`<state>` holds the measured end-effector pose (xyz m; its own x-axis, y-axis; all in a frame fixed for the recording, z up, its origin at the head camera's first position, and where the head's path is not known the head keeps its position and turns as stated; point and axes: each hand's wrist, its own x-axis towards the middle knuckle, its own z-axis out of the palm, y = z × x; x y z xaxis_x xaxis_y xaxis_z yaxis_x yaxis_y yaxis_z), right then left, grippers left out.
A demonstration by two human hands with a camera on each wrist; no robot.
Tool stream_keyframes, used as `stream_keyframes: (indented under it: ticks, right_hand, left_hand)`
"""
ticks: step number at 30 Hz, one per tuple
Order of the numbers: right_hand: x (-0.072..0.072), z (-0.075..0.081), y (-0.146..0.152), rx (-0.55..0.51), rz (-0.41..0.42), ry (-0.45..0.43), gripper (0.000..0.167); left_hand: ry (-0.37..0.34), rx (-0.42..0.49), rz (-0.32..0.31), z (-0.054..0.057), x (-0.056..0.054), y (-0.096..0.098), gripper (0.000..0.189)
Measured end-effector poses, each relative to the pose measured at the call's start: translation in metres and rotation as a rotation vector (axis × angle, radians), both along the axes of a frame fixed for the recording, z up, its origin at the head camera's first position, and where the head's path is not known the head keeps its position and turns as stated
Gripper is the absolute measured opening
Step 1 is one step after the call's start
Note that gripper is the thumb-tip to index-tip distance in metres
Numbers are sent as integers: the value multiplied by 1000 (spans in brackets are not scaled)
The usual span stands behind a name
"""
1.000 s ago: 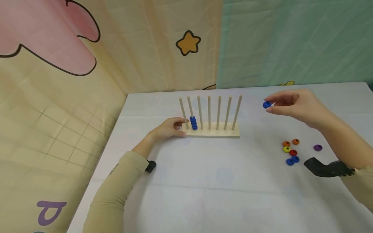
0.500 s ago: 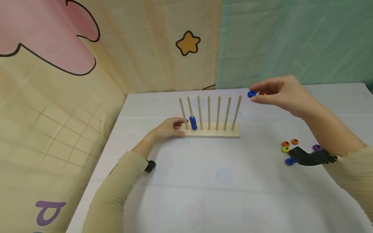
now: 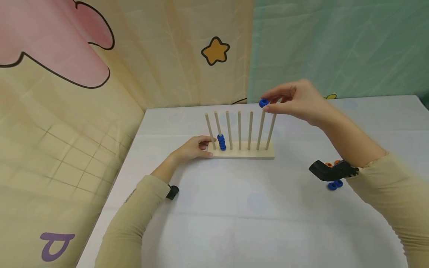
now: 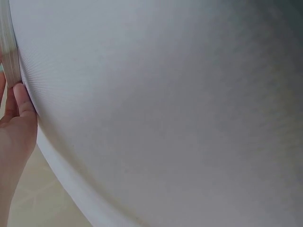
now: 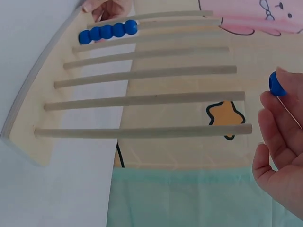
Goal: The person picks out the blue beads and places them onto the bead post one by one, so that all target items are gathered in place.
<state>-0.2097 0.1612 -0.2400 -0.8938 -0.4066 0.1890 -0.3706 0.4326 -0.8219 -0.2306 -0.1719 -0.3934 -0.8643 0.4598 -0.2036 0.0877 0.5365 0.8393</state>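
Observation:
My left hand (image 3: pixel 192 148) holds the left end of a pale wooden peg stand (image 3: pixel 248 153), thumb at its front edge; the left wrist view shows this grip at its left border. Several upright pegs rise from the base in a row. Blue beads (image 3: pixel 221 142) are stacked low on the second peg from the left; the other pegs carry none. Between thumb and fingertips, my right hand (image 3: pixel 298 102) pinches a single blue bead (image 5: pixel 274 85). In the head view this bead overlaps the top of the second peg from the right; the right wrist view shows it apart from the peg tips.
Loose orange beads (image 3: pixel 329 164) and blue beads (image 3: pixel 332 186) lie on the white tablecloth (image 3: pixel 234 223) at the right, partly hidden by the black wrist camera (image 3: pixel 330 171). A patterned curtain (image 3: pixel 187 74) hangs behind the table's far edge.
My right hand has carried the blue bead left and upward, from the right of the stand to the peg tops. Its forearm now covers more loose beads. The left hand keeps its hold.

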Motion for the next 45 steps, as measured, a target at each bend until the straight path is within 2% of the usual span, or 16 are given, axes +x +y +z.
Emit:
stream_keyframes:
  ticks: [15, 27, 45]
  right_hand:
    - [-22, -5, -56, 51, 144, 64, 28]
    - [-23, -3, -86, 86, 241, 101, 25]
    - [-27, -4, -103, 121, 271, 96, 27]
  left_hand:
    - [4, 7, -11, 1, 1, -1, 60]
    - [16, 9, -10, 0, -1, 0, 58]
    - [9, 29, -4, 1, -1, -2, 57]
